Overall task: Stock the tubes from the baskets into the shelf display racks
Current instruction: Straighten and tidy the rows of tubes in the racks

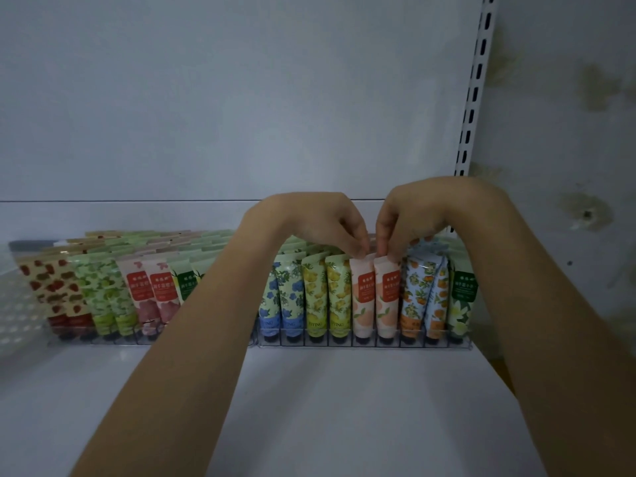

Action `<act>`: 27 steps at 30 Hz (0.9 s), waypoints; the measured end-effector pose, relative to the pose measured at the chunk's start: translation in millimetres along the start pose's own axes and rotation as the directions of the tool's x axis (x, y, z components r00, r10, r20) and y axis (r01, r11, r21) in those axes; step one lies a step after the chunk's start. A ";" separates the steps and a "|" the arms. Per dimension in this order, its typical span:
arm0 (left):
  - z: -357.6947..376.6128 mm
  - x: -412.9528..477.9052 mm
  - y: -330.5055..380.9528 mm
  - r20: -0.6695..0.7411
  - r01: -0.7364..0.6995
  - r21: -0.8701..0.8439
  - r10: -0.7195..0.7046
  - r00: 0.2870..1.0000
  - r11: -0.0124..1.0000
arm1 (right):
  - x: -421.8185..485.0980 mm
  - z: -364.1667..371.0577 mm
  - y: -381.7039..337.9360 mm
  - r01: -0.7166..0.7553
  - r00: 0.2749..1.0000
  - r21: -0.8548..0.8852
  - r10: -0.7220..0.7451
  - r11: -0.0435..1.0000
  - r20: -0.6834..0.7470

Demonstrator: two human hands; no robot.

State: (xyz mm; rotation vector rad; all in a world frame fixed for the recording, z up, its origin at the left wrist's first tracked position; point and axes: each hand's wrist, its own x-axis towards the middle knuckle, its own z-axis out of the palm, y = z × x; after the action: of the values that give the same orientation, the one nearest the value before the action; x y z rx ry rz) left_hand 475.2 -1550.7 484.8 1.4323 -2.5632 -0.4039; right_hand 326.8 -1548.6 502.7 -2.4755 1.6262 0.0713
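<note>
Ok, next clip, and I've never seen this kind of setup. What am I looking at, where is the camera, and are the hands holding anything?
There is no machine here. A person works with bare hands, and the single picture comes from a camera worn on their head, looking forward and down.

A white shelf carries two clear racks side by side, the left rack and the right rack. Both are filled with patterned tubes standing cap-down.

The left hand pinches the top of the left peach tube. The right hand pinches the top of the right peach tube next to it. Both tubes stand in the front row of the right rack.
</note>
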 end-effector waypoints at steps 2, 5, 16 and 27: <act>-0.5 -0.6 0.1 0.002 -0.003 -0.003 0.003 1.000 1.000 | 0.1 -0.6 -0.3 -0.004 1.000 0.003 0.004 1.000 0.002; -1.1 -0.8 -1.0 0.002 -0.007 -0.005 0.007 1.000 1.000 | -0.7 -1.9 1.2 -0.006 1.000 0.013 0.006 1.000 0.013; 3.1 10.2 -11.4 -0.241 -0.034 -0.046 0.022 0.970 0.998 | 6.2 -1.5 23.4 0.012 0.997 0.151 0.000 0.988 -0.076; 11.4 19.2 -10.0 -0.134 0.001 0.042 0.004 0.991 0.999 | 17.6 5.0 21.2 -0.039 0.995 0.117 0.048 0.992 -0.083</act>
State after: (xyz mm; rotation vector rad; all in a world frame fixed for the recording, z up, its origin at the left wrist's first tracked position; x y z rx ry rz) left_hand 470.1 -1570.5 471.3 1.4200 -2.4796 -0.2454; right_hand 314.8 -1571.9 492.7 -2.3871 1.6676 -0.1215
